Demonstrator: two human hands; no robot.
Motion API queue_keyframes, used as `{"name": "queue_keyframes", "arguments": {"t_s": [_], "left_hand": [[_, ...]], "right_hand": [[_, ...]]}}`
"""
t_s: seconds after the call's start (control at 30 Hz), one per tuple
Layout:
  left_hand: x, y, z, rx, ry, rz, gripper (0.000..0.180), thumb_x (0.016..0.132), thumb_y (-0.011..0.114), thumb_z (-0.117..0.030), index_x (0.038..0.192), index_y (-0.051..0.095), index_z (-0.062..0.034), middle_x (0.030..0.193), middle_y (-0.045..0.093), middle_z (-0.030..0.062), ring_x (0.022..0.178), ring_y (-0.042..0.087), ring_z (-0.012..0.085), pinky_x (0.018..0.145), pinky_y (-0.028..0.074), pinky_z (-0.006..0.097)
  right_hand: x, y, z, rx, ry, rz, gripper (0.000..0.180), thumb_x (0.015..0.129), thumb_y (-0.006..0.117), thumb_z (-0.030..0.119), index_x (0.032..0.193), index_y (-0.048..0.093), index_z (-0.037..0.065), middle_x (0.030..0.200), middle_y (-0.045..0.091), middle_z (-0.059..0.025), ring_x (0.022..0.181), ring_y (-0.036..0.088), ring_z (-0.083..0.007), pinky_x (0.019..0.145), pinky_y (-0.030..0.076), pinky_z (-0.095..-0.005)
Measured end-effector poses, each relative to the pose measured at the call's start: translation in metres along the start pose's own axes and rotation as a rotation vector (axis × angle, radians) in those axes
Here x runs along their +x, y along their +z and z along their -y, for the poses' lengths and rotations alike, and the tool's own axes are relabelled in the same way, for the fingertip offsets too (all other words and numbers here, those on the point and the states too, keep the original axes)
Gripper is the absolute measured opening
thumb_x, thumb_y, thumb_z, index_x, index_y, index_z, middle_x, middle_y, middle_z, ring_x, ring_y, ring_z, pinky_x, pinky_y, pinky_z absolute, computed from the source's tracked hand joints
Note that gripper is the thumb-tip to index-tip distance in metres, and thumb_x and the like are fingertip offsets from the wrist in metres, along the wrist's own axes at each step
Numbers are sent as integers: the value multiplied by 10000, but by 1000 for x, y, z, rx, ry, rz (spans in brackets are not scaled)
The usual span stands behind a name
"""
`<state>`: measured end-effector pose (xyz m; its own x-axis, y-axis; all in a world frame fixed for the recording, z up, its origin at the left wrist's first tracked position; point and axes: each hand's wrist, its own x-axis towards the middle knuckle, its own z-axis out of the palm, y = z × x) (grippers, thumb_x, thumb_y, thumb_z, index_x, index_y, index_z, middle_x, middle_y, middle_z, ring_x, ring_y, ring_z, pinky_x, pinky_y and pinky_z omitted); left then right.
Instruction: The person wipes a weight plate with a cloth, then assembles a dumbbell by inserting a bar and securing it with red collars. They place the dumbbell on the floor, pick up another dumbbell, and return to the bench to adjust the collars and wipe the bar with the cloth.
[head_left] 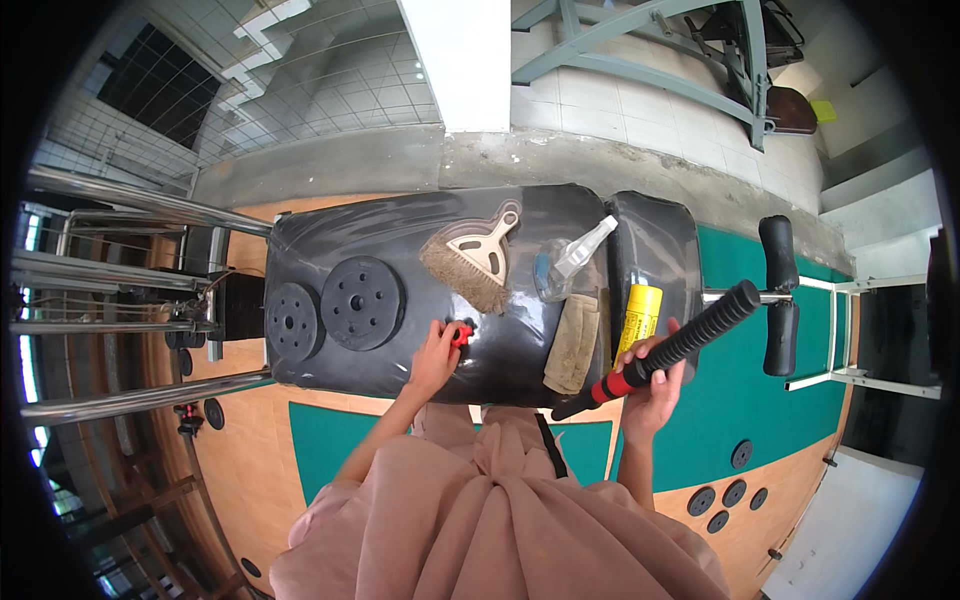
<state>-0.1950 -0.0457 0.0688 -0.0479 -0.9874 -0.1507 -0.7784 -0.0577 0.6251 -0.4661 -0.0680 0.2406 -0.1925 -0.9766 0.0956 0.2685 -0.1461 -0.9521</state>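
Note:
My left hand (435,360) is closed on a small red knob-like nut (462,334) at the bench's near side, beside a dark round spot. My right hand (655,392) wraps around a black dumbbell bar (690,340) with red bands and a ribbed, thread-like end; it tilts up to the right above the bench's near edge. Just behind it lies a yellow can (640,315). On the black padded bench (420,210) rest two black weight plates, a larger one (362,303) and a smaller one (291,321), left of my left hand.
A hand brush (475,255), a clear spray bottle (572,262) and a folded tan cloth (573,345) lie on the bench. Chrome rails (150,395) stand left. Foam rollers (779,290) stick up right. Several small plates (734,492) lie on the floor at lower right.

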Motion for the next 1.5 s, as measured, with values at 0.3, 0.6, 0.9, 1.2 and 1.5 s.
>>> {"name": "queue_keyframes", "arguments": {"t_s": [0.3,0.6,0.9,1.2,1.5], "left_hand": [[54,-27,36,239,287,156,474,765,567,-75,1218,477,-186,1038,441,105,972,518,290,741,489,398],[63,-36,58,20,338,182,486,766,673,-233,1190,466,-112,1093,451,97,1061,485,298,838,463,392],[20,-52,74,55,-77,-413,934,559,817,-405,1280,365,-20,1273,370,173,1235,326,336,1051,239,477],[16,-77,98,343,-331,-148,1158,462,849,-405,1375,237,-40,1223,362,132,1205,346,292,1060,146,578],[21,-90,118,227,-206,-54,1047,471,832,-408,1350,312,-174,1090,408,122,1118,394,298,1036,210,564]], "right_hand": [[-8,54,-25,44,118,268,606,882,424,273,1352,223,-54,942,468,-90,835,472,-148,761,424,-282],[-21,75,-35,-15,131,324,556,883,400,246,1325,266,-64,937,472,-90,832,470,-145,753,420,-280],[-33,81,-64,-243,119,542,427,919,390,161,1306,354,-16,944,499,-79,747,486,-125,700,423,-261],[-56,122,-59,-610,21,704,437,912,436,85,1323,327,-18,967,458,-96,678,530,-131,561,430,-247],[-81,135,-83,-976,425,783,398,925,454,218,1307,367,148,750,610,-173,701,618,-309,682,468,-405]]}}
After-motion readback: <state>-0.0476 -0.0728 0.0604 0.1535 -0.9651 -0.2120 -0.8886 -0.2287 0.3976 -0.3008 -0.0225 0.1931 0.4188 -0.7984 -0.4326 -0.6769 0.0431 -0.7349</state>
